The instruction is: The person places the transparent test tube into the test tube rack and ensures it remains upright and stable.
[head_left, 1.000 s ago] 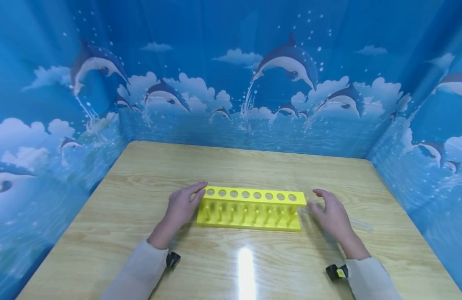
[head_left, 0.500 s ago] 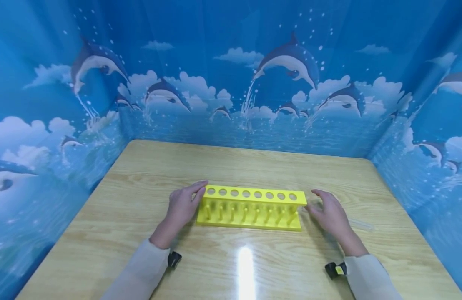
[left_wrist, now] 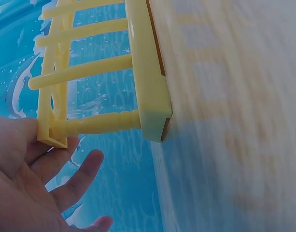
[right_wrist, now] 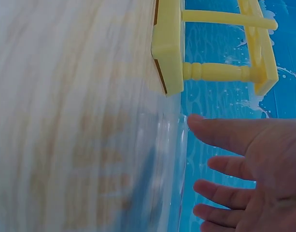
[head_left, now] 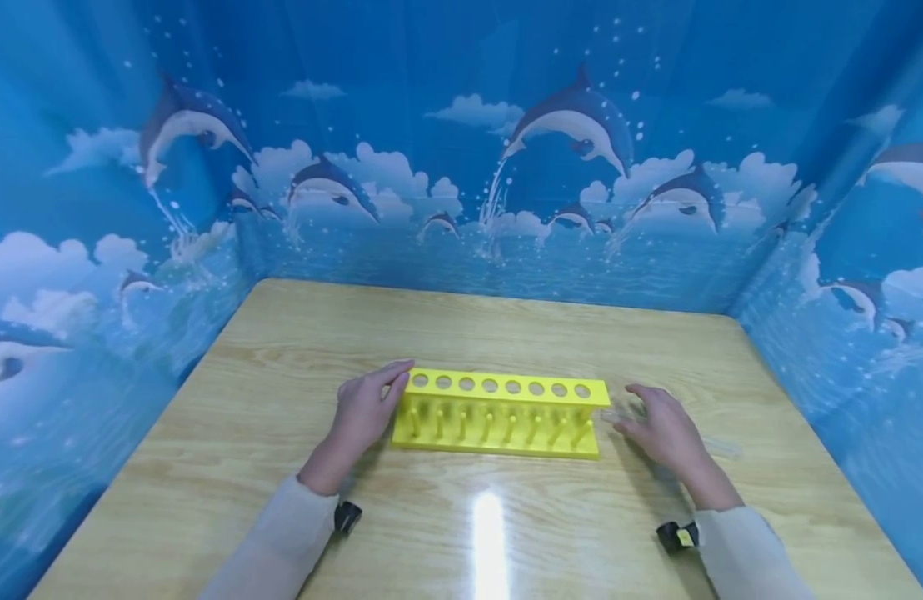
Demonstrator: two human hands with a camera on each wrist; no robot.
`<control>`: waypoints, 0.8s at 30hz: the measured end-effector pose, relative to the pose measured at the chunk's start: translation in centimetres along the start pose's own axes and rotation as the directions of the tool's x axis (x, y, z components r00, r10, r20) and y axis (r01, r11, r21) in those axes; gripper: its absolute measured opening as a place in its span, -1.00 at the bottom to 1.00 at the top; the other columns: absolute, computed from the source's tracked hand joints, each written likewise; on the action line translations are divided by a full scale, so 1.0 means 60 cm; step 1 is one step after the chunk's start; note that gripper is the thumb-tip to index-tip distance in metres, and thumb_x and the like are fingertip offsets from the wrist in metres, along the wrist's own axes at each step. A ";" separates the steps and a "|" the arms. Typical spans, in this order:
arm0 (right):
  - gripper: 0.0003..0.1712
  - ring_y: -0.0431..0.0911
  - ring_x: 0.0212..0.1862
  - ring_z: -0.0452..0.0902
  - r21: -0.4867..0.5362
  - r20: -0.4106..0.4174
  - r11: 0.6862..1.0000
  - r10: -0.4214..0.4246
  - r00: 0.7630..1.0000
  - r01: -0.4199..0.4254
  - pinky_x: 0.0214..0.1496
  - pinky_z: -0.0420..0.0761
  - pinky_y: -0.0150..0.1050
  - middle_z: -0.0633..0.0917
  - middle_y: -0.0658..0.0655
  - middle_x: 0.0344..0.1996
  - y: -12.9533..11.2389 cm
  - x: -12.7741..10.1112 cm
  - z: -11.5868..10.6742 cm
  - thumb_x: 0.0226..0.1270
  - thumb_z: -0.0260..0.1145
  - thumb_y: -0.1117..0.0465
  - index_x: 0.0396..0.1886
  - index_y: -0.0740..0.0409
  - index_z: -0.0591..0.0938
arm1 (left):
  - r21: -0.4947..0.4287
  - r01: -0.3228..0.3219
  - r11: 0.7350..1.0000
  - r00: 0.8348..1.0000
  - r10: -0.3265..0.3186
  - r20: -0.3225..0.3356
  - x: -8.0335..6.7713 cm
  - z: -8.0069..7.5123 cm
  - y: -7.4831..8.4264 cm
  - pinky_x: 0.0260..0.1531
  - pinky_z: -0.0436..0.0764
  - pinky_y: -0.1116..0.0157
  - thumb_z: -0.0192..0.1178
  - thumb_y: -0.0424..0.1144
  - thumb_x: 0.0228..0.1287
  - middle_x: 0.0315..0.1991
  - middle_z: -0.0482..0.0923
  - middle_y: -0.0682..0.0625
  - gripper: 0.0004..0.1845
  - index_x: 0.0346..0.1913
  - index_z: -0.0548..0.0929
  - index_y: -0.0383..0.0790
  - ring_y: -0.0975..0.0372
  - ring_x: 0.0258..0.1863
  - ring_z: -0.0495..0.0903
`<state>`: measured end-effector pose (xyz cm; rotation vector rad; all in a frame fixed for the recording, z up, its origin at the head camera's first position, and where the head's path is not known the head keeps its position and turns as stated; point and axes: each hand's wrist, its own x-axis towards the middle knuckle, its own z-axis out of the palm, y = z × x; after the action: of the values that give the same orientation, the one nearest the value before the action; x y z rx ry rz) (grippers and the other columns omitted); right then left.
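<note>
Resting against the left end of the yellow test tube rack (head_left: 499,412), the person's left hand (head_left: 360,415) is keeping its fingers straight and slightly spread, gripping nothing. The rack is sitting mid-table on the wooden table (head_left: 461,333), its row of holes facing up. Her right hand (head_left: 660,425) is hovering just beside the rack's right end, fingers relaxed and apart, above a clear glass tube (right_wrist: 169,183) lying flat on the wood.
</note>
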<state>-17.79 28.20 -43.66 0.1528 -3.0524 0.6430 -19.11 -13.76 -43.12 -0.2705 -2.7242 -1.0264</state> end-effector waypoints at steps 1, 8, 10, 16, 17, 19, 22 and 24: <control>-0.26 0.41 0.21 0.32 -0.010 0.000 1.000 -0.005 1.000 0.005 0.19 0.35 0.31 0.44 0.53 0.19 0.001 0.000 -0.001 0.23 0.41 0.14 0.28 0.44 0.38 | -0.001 0.006 1.000 1.000 -0.006 0.004 0.000 0.000 0.000 0.09 0.37 -0.11 0.10 -0.15 0.45 0.16 0.58 -0.02 -0.67 0.19 0.61 -0.06 -0.02 0.04 0.63; -0.31 0.41 0.14 0.39 -0.058 0.020 0.998 -0.026 0.999 0.027 0.14 0.40 0.30 0.49 0.53 0.12 0.009 -0.007 -0.006 0.19 0.44 0.20 0.23 0.45 0.42 | 0.005 0.018 1.000 1.000 -0.018 0.015 0.001 -0.001 0.002 0.09 0.36 -0.10 0.10 -0.14 0.46 0.18 0.57 -0.02 -0.67 0.21 0.60 -0.06 -0.03 0.12 0.58; -0.31 0.42 0.15 0.37 -0.062 0.031 0.998 -0.025 0.999 0.027 0.15 0.39 0.31 0.48 0.54 0.13 0.011 -0.009 -0.008 0.18 0.44 0.21 0.24 0.46 0.42 | 0.004 0.015 1.000 1.000 -0.015 0.014 0.000 -0.002 0.002 0.09 0.36 -0.11 0.10 -0.14 0.46 0.18 0.57 -0.02 -0.67 0.21 0.60 -0.06 -0.03 0.11 0.58; -0.28 0.43 0.14 0.37 -0.073 0.070 0.997 -0.022 0.997 0.027 0.14 0.38 0.31 0.48 0.56 0.11 0.021 -0.011 -0.014 0.16 0.45 0.21 0.24 0.46 0.41 | -0.005 0.018 1.000 1.000 -0.018 0.022 0.001 -0.002 0.002 0.08 0.34 -0.10 0.08 -0.13 0.47 0.20 0.56 -0.02 -0.66 0.22 0.58 -0.05 -0.04 0.14 0.56; -0.28 0.43 0.13 0.38 -0.077 0.078 0.997 -0.015 0.997 0.021 0.13 0.39 0.32 0.48 0.56 0.11 0.023 -0.011 -0.015 0.16 0.46 0.20 0.24 0.46 0.41 | -0.005 0.019 1.000 1.000 -0.019 0.022 0.002 -0.001 0.002 0.07 0.35 -0.09 0.08 -0.13 0.47 0.20 0.56 -0.02 -0.66 0.22 0.58 -0.05 -0.04 0.14 0.56; -0.27 0.43 0.12 0.38 -0.081 0.097 0.997 0.006 0.995 0.002 0.11 0.40 0.32 0.48 0.56 0.10 0.026 -0.011 -0.016 0.16 0.46 0.19 0.24 0.46 0.41 | -0.006 0.027 1.000 0.999 -0.027 0.023 0.002 -0.001 0.002 0.07 0.35 -0.07 0.08 -0.12 0.47 0.20 0.56 -0.01 -0.66 0.22 0.58 -0.04 -0.03 0.15 0.56; -0.27 0.41 0.09 0.42 -0.089 0.123 0.996 0.034 0.992 -0.023 0.07 0.44 0.30 0.51 0.54 0.07 0.031 -0.011 -0.016 0.17 0.46 0.17 0.24 0.45 0.41 | -0.006 0.029 1.000 0.999 -0.029 0.022 0.001 -0.002 0.001 0.04 0.36 -0.06 0.09 -0.14 0.46 0.19 0.57 -0.01 -0.66 0.22 0.59 -0.04 -0.03 0.11 0.59; -0.28 0.40 0.09 0.43 -0.092 0.135 0.995 0.041 0.990 -0.029 0.06 0.45 0.29 0.51 0.54 0.06 0.032 -0.010 -0.014 0.18 0.45 0.17 0.25 0.43 0.41 | -0.003 0.033 0.999 0.999 -0.033 0.022 0.001 -0.003 0.001 0.04 0.36 -0.05 0.10 -0.13 0.46 0.18 0.57 0.00 -0.66 0.22 0.59 -0.04 -0.03 0.09 0.59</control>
<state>-17.38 30.36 -43.70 0.1480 -3.2155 0.5162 -19.12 -13.81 -42.96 -0.2394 -2.7559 -1.0427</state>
